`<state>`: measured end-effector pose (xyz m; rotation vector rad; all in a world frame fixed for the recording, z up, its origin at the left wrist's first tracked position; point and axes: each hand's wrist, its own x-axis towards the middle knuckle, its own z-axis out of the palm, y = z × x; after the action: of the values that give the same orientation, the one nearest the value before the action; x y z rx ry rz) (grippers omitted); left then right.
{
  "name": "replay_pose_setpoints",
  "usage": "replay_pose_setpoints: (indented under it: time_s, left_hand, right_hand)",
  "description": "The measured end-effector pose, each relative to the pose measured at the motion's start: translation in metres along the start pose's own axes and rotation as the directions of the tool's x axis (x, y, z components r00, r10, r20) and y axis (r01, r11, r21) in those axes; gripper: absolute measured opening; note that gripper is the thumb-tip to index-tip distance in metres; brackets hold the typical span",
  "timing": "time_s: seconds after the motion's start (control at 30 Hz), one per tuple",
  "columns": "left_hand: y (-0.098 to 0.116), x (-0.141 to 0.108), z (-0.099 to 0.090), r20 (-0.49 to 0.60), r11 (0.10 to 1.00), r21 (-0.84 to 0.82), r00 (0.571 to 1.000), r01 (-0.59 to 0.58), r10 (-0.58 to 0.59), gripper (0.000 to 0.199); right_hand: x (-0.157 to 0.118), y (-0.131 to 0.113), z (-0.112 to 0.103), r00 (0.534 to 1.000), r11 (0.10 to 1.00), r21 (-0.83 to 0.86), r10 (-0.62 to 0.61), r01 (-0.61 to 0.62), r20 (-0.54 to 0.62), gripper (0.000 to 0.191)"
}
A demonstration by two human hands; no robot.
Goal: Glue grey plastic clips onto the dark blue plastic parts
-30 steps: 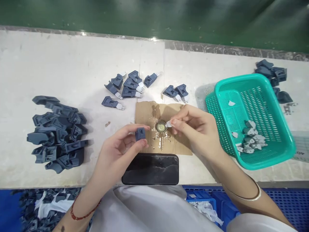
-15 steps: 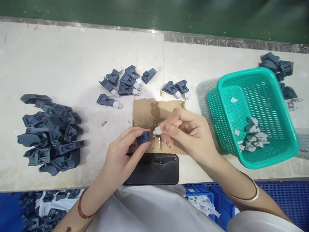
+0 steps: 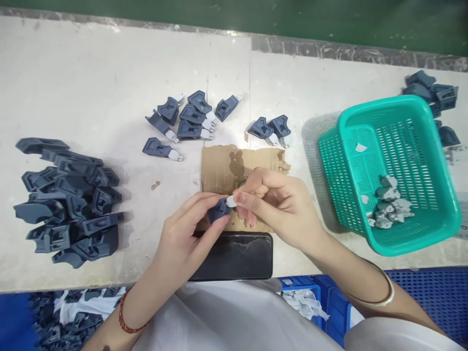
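The left hand (image 3: 186, 229) holds a dark block (image 3: 218, 212) between thumb and fingers, above the near left part of the cardboard (image 3: 219, 161). The right hand (image 3: 285, 209) pinches a white tip (image 3: 230, 201) between thumb and forefinger, its other fingers curled. The tip meets the end of the block that faces the right hand; how far in it sits cannot be told.

The cardboard lies on the table (image 3: 91, 63), with a dark wet stain (image 3: 236, 163) towards its far side. A small round dish (image 3: 239, 182) on it is mostly hidden by the right hand. A phone (image 3: 237, 258) lies at the near edge, partly under the left hand.

Beyond the cardboard are a loose group of dark blocks with white ends (image 3: 193, 114) and, to its right, a pair of the same (image 3: 268, 129). A pile of dark blocks (image 3: 73, 195) lies far left. On the right stands a green basket (image 3: 334, 180) with white tips (image 3: 395, 207) in it, and more dark blocks (image 3: 420, 90) lie behind it.
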<state>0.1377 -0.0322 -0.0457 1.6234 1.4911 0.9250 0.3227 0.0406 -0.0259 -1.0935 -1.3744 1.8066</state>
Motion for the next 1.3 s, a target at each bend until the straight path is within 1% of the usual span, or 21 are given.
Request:
replay_pose_setpoints:
  time_s: [0.17,0.3,0.4,0.47,0.53,0.6,0.63,0.7,0.77,0.8,0.83,0.87,1.07,1.17,1.23,1.3]
  left_hand:
    - [-0.002,0.000,0.001,0.011,0.999,0.037,0.999,-0.033,0.033,0.011]
    - [-0.004,-0.001,0.001,0.019,0.996,0.054,0.997,-0.072,0.071,0.014]
    - [-0.004,-0.002,0.001,0.017,0.996,0.051,0.997,-0.079,0.078,0.014]
    - [-0.004,-0.002,0.000,0.033,0.997,0.016,0.997,-0.075,0.074,0.014]
    - [-0.004,-0.002,-0.001,0.044,0.996,-0.050,0.996,-0.075,0.077,0.012]
    - [-0.005,-0.001,-0.003,0.047,0.991,-0.113,0.996,-0.075,0.081,0.009]
    - [-0.005,-0.001,-0.004,0.048,0.988,-0.134,0.995,-0.077,0.084,0.008]
    - [-0.006,-0.002,-0.005,0.057,0.985,-0.152,0.994,-0.083,0.093,0.007]
    - [-0.007,-0.002,-0.005,0.065,0.984,-0.150,0.993,-0.092,0.102,0.007]
    - [-0.007,-0.003,-0.005,0.062,0.985,-0.144,0.992,-0.099,0.109,0.007]
    - [-0.008,-0.003,-0.004,0.058,0.984,-0.138,0.991,-0.108,0.117,0.006]
    - [-0.008,-0.003,-0.004,0.054,0.984,-0.134,0.991,-0.113,0.121,0.006]
    - [-0.010,-0.004,-0.002,0.054,0.986,-0.125,0.992,-0.106,0.114,0.009]
    - [-0.010,-0.005,-0.003,0.061,0.984,-0.123,0.989,-0.129,0.137,0.009]
    - [-0.009,-0.004,-0.004,0.066,0.982,-0.125,0.986,-0.142,0.151,0.010]
    - [-0.006,-0.004,-0.006,0.069,0.984,-0.107,0.986,-0.144,0.152,0.010]
  right_hand:
    - [-0.001,0.001,0.001,1.000,1.000,-0.007,0.015,-0.015,-0.002,0.033]
    - [-0.002,0.004,0.004,1.000,1.000,-0.006,0.028,-0.028,0.001,0.034]
    - [-0.005,0.007,0.007,1.000,1.000,-0.008,0.009,-0.009,0.011,0.032]
    - [-0.006,0.008,0.007,1.000,0.998,-0.065,-0.023,0.024,0.015,0.030]
    - [-0.007,0.006,0.006,0.996,0.979,-0.186,-0.082,0.084,0.019,0.027]
    - [-0.007,0.002,0.002,0.984,0.924,-0.339,-0.164,0.176,0.064,0.021]
    - [-0.006,0.000,-0.001,0.973,0.880,-0.414,-0.207,0.232,0.105,0.019]
    - [-0.004,-0.004,-0.005,0.932,0.752,-0.551,-0.297,0.363,0.209,0.021]
    - [-0.003,-0.005,-0.009,0.878,0.589,-0.654,-0.365,0.476,0.310,0.030]
    - [-0.002,-0.004,-0.010,0.854,0.518,-0.684,-0.387,0.514,0.349,0.034]
    - [-0.001,-0.003,-0.011,0.838,0.468,-0.702,-0.394,0.537,0.378,0.036]
    - [-0.001,-0.002,-0.011,0.831,0.440,-0.713,-0.391,0.546,0.395,0.037]
    - [-0.005,0.002,-0.004,0.848,0.408,-0.752,-0.361,0.518,0.388,0.033]
    - [-0.009,0.002,-0.002,0.854,0.393,-0.769,-0.360,0.504,0.376,0.032]
    - [-0.010,0.002,-0.001,0.861,0.411,-0.767,-0.361,0.492,0.359,0.031]
    - [-0.010,0.001,-0.002,0.867,0.458,-0.746,-0.361,0.484,0.342,0.032]
